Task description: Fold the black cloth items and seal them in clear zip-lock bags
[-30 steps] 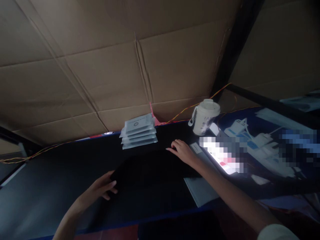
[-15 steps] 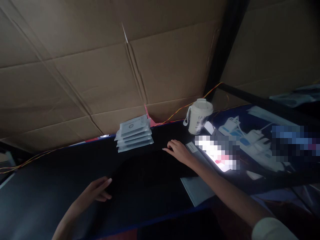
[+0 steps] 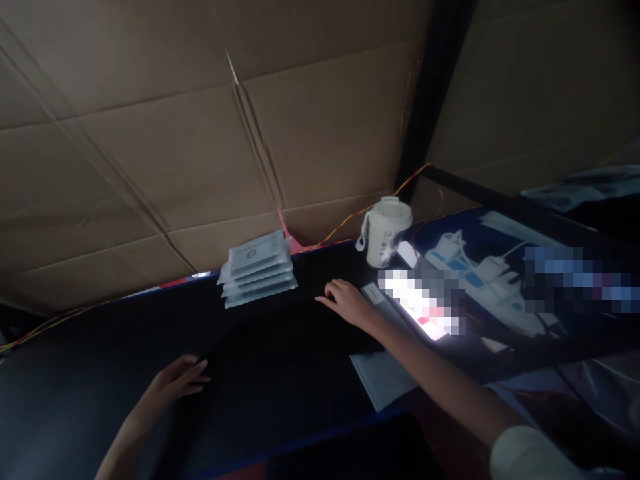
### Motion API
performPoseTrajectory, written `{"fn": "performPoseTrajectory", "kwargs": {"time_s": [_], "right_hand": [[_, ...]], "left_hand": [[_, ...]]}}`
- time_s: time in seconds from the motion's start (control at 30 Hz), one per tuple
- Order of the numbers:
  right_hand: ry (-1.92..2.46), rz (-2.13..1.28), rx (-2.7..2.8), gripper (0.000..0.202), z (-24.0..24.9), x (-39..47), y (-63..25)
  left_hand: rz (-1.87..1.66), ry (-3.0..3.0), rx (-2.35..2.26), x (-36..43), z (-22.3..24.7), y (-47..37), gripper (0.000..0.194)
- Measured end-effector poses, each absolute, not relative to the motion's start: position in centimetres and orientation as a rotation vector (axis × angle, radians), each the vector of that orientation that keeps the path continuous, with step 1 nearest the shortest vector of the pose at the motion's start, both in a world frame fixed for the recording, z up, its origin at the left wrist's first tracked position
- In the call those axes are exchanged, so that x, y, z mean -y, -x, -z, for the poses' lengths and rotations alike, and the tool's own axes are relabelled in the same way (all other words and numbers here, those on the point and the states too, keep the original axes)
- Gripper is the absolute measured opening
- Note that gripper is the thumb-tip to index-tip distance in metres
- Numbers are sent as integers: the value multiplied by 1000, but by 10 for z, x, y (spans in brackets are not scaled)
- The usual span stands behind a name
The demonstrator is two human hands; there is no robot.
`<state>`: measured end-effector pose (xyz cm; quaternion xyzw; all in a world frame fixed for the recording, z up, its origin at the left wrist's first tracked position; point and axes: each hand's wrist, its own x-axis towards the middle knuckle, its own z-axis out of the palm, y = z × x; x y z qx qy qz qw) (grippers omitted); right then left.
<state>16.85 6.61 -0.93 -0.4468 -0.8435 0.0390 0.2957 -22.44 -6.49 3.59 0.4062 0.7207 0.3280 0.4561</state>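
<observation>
My left hand (image 3: pixel 177 383) is over the left part of the black tabletop (image 3: pixel 270 373), empty, its fingers loosely stretched with the thumb apart. Nearer the middle, my right hand (image 3: pixel 345 303) rests on or just above the table, fingers softly bent and thumb pointing left, with nothing visible in it. Beyond and to the left of it lies a stack of several flat, translucent packets (image 3: pixel 257 267), the top one printed. My right forearm crosses over a flat grey packet (image 3: pixel 383 377) near the front edge. Right beside the hand is a strip with a white label (image 3: pixel 373 293).
A lidded white cup (image 3: pixel 387 233) stands behind a lit, blurred-out phone-like screen (image 3: pixel 415 303). White power strips (image 3: pixel 480 273) with plugs and cables lie at right, under a dark frame bar. Cardboard (image 3: pixel 320 133) walls the back, with thin wires along its foot.
The whole view has shifted slightly, so things sit a little further left. My left hand's fingers have moved closer together. My right hand keeps its place beside the labelled strip.
</observation>
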Motion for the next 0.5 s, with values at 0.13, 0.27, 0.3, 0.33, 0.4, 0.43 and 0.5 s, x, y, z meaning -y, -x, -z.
{"fn": "performPoseTrajectory", "kwargs": {"time_s": [0.13, 0.27, 0.3, 0.33, 0.4, 0.43, 0.5], "right_hand": [[1197, -119, 2237, 24, 10, -66, -169], [1211, -153, 2226, 25, 11, -67, -169], [1213, -165, 2223, 25, 10, -67, -169], [1213, -178, 2220, 25, 10, -67, -169], [1212, -209, 2208, 25, 9, -67, -169], [1211, -226, 2198, 25, 9, -67, -169], [1210, -264, 2169, 25, 7, -66, -170]], "left_hand": [[-923, -928, -1781, 63, -32, 218, 54], [-1037, -923, -1857, 59, -33, 211, 59], [-1062, -925, -1867, 58, -36, 209, 59], [-1086, -929, -1872, 56, -41, 205, 58], [-1131, -967, -1868, 51, -58, 192, 58], [-1149, -1013, -1858, 48, -69, 183, 57], [-1166, -1147, -1810, 39, -94, 159, 53]]}}
